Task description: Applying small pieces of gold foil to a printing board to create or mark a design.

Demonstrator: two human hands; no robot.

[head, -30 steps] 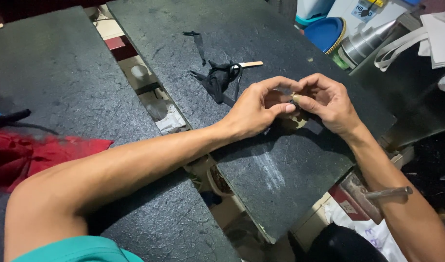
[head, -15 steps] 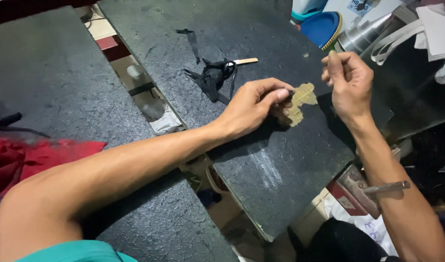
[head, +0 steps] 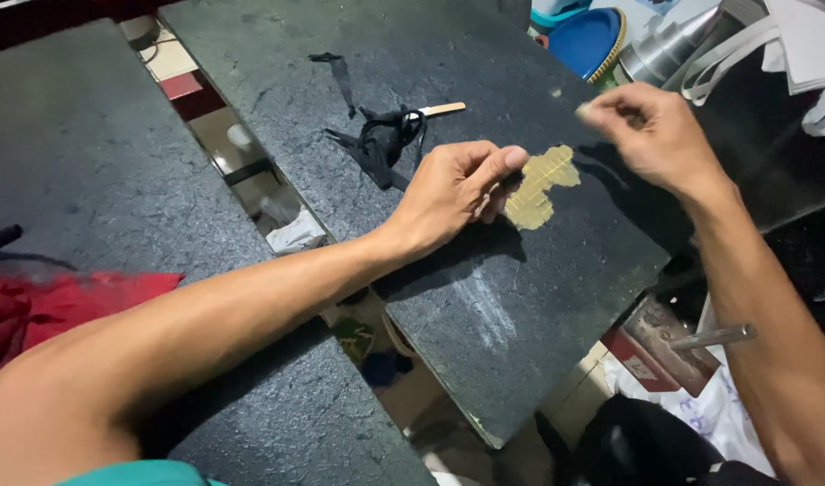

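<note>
So far the yellow-gold patch [head: 540,184] lies flat on the dark stone bench [head: 448,270], toward its right edge, and it looks partly laid: one irregular piece with a lobed outline is down, while dark stone shows all around it. Whether more is to be added I cannot tell. Your left hand [head: 457,189] rests on the bench just beside the patch, fingers [head: 507,160] pressed together and touching its left border. Your right hand [head: 651,130] hovers above the bench's right edge, near the patch but clear of it, fingertips pinched together as if on something small; what they pinch, if anything, is too small to see.

Counting outward: one patch, two hands, one black tangle of cord or cloth [head: 381,139] with one pale wooden stick [head: 441,109] near the bench's far edge, one chalky smear [head: 484,310] toward the near corner. A second dark slab [head: 97,171] sits to the left across a gap, with one red cloth [head: 43,306] at its left edge. Past the far right corner stand one blue lid-like disc [head: 588,40] and one metal cone [head: 664,49].
</note>
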